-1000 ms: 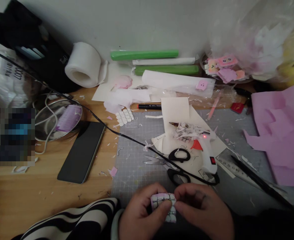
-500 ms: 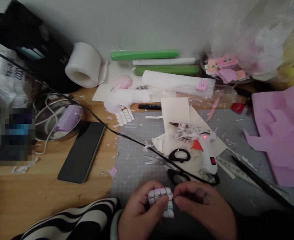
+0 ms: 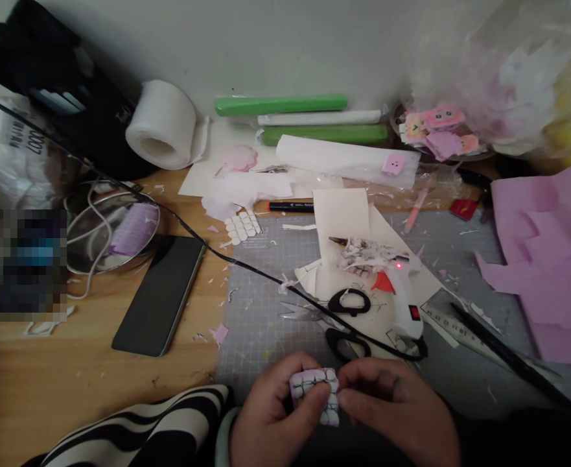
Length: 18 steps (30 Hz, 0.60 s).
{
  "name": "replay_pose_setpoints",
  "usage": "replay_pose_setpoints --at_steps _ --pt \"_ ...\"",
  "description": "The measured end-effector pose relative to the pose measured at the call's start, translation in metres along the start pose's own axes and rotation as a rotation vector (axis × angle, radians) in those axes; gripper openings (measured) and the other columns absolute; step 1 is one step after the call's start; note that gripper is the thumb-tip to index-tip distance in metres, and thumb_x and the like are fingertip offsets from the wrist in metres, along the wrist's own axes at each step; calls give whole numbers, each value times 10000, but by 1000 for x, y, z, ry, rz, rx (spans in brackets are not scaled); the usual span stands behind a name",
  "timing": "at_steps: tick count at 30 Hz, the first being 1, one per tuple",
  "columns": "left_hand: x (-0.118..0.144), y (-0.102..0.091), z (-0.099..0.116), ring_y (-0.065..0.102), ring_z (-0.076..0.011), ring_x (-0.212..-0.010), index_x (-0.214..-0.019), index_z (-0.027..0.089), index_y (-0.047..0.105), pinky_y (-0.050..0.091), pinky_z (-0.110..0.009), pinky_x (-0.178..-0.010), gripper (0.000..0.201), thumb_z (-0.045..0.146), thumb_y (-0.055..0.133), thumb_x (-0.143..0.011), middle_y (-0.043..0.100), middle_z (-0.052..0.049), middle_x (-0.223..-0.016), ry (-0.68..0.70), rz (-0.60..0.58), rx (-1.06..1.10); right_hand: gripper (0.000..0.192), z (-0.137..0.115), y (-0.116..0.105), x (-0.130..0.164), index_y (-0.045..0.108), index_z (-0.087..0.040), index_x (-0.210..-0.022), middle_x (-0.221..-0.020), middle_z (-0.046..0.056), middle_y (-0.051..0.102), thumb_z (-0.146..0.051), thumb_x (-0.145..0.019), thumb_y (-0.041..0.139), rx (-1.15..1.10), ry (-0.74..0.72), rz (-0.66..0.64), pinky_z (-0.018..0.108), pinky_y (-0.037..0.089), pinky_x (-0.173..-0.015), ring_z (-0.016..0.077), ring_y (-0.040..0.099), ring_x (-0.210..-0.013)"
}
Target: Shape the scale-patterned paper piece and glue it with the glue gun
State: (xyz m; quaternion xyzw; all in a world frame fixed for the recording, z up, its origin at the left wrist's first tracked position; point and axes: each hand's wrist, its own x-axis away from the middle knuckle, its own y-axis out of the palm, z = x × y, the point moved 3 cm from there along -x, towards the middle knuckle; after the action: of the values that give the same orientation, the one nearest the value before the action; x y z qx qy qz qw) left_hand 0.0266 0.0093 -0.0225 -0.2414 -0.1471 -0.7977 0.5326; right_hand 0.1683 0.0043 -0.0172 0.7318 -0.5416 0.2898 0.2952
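Note:
My left hand (image 3: 280, 408) grips a small padded paper piece (image 3: 331, 408), white with dark outlined cells and pinkish edges; the thumb presses on its face. At the piece's right edge is my right hand (image 3: 392, 402), thumb and fingertips close together. Whether those fingertips pinch the edge or anything small is hidden. Beyond the hands lie black-handled scissors (image 3: 348, 301) with their blades apart. A white glue gun (image 3: 404, 298) with a lit red light rests on cream card (image 3: 341, 214), its nozzle wrapped in stringy glue.
A black cable (image 3: 266, 275) runs diagonally over the desk and scissors. A phone (image 3: 161, 295) lies left of the cutting mat (image 3: 260, 324). Right are a ruler (image 3: 441, 321), a black pen (image 3: 509, 357) and pink paper (image 3: 547, 259). A tissue roll (image 3: 161, 126) stands at the back.
The padded paper piece has shifted and tilted very slightly in my left hand. My right fingertips have moved slightly with it at its right edge.

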Motion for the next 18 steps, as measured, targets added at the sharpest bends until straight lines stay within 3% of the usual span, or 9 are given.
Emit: replay_pose_setpoints --at_steps 13,18 --pt "0 2 5 394 -114 -563 -666 165 509 323 -217 -527 152 284 493 -759 439 23 -584 13 -63 -97 189 11 -1 -1 615 -150 -731 -596 -12 499 -314 -690 529 163 -60 18 205 352 -534 107 441 -574" --pt "1 1 1 416 -116 -580 -684 171 523 334 -217 -548 95 248 524 -739 458 27 -587 18 -7 -77 209 5 -2 1 601 -158 -687 -570 -25 497 -362 -659 567 13 -52 33 198 344 -521 94 434 -543"
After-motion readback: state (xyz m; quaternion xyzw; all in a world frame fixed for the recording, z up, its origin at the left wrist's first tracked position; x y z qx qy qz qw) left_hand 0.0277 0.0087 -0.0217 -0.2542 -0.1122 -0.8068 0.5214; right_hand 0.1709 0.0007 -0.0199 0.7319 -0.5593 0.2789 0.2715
